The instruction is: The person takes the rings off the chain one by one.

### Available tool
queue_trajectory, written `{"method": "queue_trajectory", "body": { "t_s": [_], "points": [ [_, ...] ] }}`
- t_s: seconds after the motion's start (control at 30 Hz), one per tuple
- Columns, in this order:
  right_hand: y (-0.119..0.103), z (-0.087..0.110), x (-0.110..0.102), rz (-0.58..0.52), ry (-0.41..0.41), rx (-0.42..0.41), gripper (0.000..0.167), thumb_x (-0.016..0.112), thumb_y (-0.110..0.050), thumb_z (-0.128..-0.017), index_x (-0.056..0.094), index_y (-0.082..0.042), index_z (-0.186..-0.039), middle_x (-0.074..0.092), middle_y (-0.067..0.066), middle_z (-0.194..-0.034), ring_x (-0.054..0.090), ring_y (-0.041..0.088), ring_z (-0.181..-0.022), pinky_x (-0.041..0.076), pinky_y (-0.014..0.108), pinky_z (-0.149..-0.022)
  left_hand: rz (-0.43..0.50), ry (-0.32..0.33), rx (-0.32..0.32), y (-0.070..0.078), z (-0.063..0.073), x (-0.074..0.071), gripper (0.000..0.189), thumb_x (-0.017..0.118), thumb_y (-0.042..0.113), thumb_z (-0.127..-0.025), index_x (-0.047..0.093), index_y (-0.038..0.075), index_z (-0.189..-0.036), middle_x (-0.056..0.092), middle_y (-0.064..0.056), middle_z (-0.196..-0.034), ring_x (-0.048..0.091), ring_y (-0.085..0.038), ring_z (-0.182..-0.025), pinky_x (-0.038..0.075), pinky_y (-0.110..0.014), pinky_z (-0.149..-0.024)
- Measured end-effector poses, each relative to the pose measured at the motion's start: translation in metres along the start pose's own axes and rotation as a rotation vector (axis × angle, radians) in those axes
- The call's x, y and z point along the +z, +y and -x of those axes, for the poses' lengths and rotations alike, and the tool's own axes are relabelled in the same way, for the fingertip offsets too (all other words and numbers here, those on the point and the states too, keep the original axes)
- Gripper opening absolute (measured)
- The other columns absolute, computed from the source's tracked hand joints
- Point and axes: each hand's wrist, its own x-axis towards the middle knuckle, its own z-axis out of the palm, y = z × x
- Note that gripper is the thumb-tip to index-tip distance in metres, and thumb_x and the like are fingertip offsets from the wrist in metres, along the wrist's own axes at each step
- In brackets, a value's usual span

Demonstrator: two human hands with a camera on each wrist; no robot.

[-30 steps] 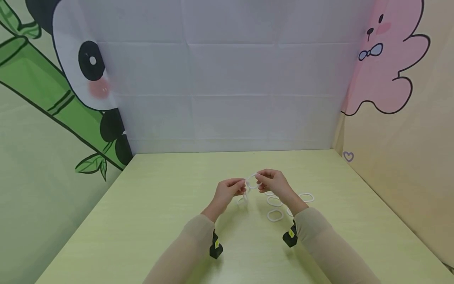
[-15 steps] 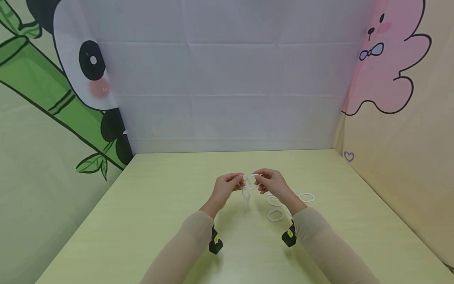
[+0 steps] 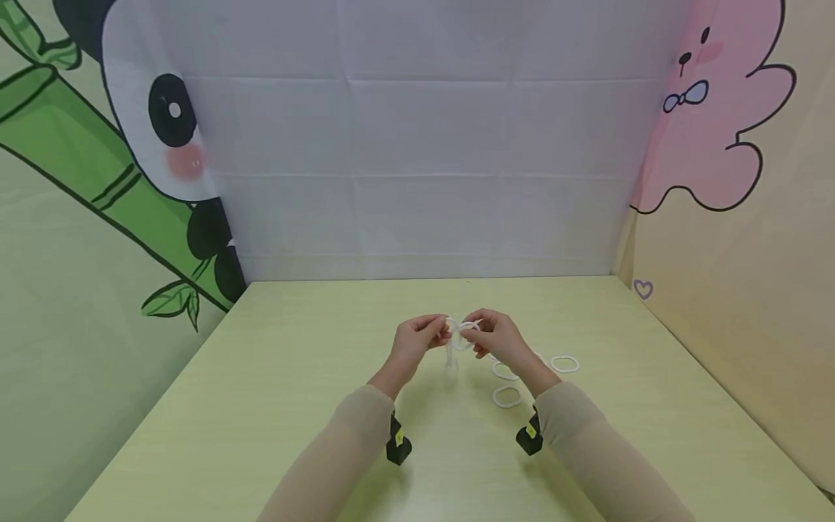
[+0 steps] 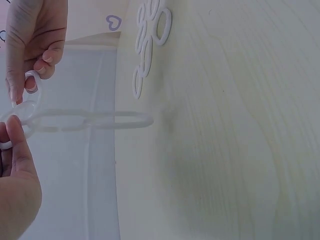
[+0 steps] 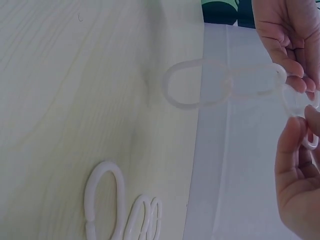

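My left hand (image 3: 412, 346) pinches a white plastic chain link between thumb and fingers. Below that hand dangle more joined white links (image 4: 148, 120), above the table. Close on the right, my right hand (image 3: 501, 342) pinches another white link (image 3: 464, 349) at its rim. Both hands are raised, their fingertips a short gap apart. Seen from the right wrist, the hanging links (image 5: 166, 87) drop from the left hand's side. The held links overlap between the hands; whether they are hooked together I cannot tell.
Several loose white links lie on the table under and beside the right forearm, among them a near link (image 3: 506, 406) and a farther-right link (image 3: 565, 371). A small split shows in one loose link (image 5: 90, 200). Black wrist cameras (image 3: 399, 447) hang below both sleeves.
The left hand has risen slightly. The right hand has shifted a little left, closer to it, and the held links overlap more. The hanging links now dangle straighter.
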Motion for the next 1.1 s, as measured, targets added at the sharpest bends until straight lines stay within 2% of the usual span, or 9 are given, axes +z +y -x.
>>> {"method": "queue_trajectory", "body": {
  "t_s": [0.33,0.7,0.83,0.97,1.1],
  "points": [
    [0.000,0.000,0.001,0.018,0.014,-0.037,0.017,0.066,-0.005,-0.085,0.060,0.003,-0.099,0.053,0.007,-0.065,0.052,0.014,-0.053,0.050,0.026,-0.050,0.051,-0.021,-0.016,0.002,-0.002,0.000,0.028,0.057,0.008,-0.092,0.058,-0.014,-0.110,0.063,-0.011,-0.085,0.063,-0.012,-0.072,0.053,-0.029,-0.075],
    [-0.002,0.000,0.000,0.047,0.031,-0.061,0.009,0.066,-0.004,-0.085,0.061,0.001,-0.091,0.052,0.011,-0.065,0.052,0.013,-0.050,0.050,0.026,-0.048,0.101,0.021,-0.024,0.001,-0.003,0.003,0.028,0.058,0.010,-0.091,0.059,-0.012,-0.108,0.061,-0.011,-0.083,0.062,-0.010,-0.068,0.053,-0.026,-0.073],
    [-0.003,0.000,-0.001,0.025,0.015,-0.054,0.011,0.065,-0.004,-0.085,0.061,0.002,-0.093,0.054,0.016,-0.069,0.052,0.014,-0.052,0.051,0.026,-0.050,0.086,0.042,-0.028,0.001,-0.005,0.000,0.028,0.059,0.011,-0.091,0.061,-0.011,-0.107,0.061,-0.011,-0.083,0.062,-0.010,-0.068,0.053,-0.026,-0.073],
    [-0.004,-0.001,-0.002,0.015,-0.002,-0.030,0.015,0.064,-0.007,-0.087,0.062,0.004,-0.097,0.057,0.010,-0.072,0.053,0.014,-0.055,0.052,0.027,-0.052,0.084,0.063,-0.032,0.002,-0.005,-0.004,0.028,0.060,0.011,-0.090,0.061,-0.010,-0.107,0.061,-0.019,-0.089,0.062,-0.011,-0.068,0.053,-0.026,-0.072],
    [-0.003,-0.001,-0.005,-0.005,0.000,0.000,0.022,0.063,-0.008,-0.088,0.060,0.008,-0.102,0.059,0.009,-0.076,0.054,0.013,-0.057,0.053,0.027,-0.054,0.084,0.081,-0.032,0.005,-0.004,-0.010,0.028,0.060,0.012,-0.090,0.061,-0.010,-0.107,0.062,-0.018,-0.088,0.062,-0.012,-0.069,0.053,-0.025,-0.071]
  ]
}}
